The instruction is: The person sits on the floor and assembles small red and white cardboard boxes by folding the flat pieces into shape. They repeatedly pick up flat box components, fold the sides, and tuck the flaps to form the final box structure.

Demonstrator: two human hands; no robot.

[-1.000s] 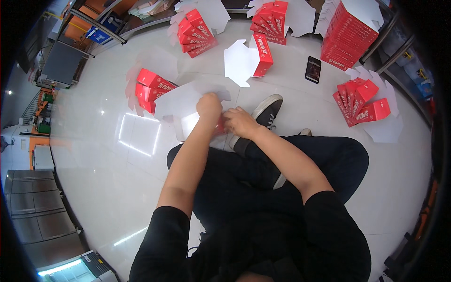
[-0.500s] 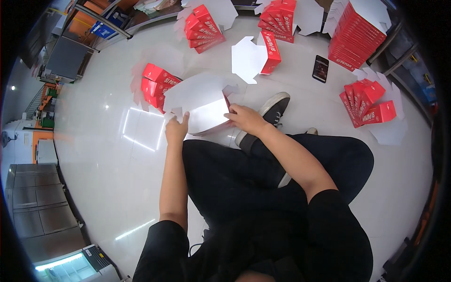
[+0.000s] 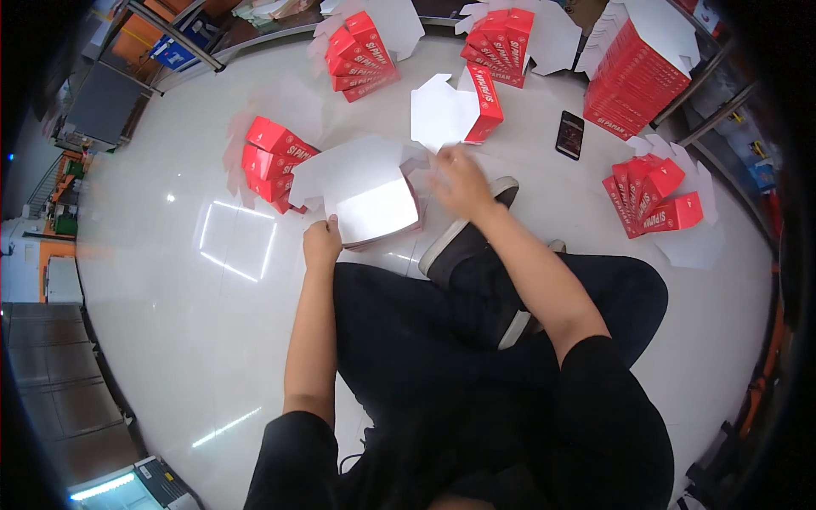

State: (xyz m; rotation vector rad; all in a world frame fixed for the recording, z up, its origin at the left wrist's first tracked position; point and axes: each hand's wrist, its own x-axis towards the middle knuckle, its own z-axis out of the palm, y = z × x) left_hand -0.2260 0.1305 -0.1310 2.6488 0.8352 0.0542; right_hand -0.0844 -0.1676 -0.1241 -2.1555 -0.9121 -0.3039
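Note:
In front of my crossed legs lies a carton box (image 3: pixel 371 210), its white inside facing up and its white lid flap spread out on the far side. My left hand (image 3: pixel 322 243) pinches the box's near left corner, thumb up along the edge. My right hand (image 3: pixel 463 184) is off the box, just right of it and over the shoe (image 3: pixel 444 246); motion smears its fingers. Just beyond that hand stands a single red box (image 3: pixel 485 105) with its white lid (image 3: pixel 444 112) folded open to the left.
Fanned groups of red boxes stand at left (image 3: pixel 276 161), far left (image 3: pixel 361 55), far middle (image 3: pixel 500 44) and right (image 3: pixel 650 197). A tall stack of red boxes (image 3: pixel 633 81) rises at the far right, near a metal rack. A phone (image 3: pixel 569 135) lies on the tiled floor.
My right hand has let go of the box's right side and moved away, up and to the right. My left hand stays at the left corner. The whole view has shifted slightly.

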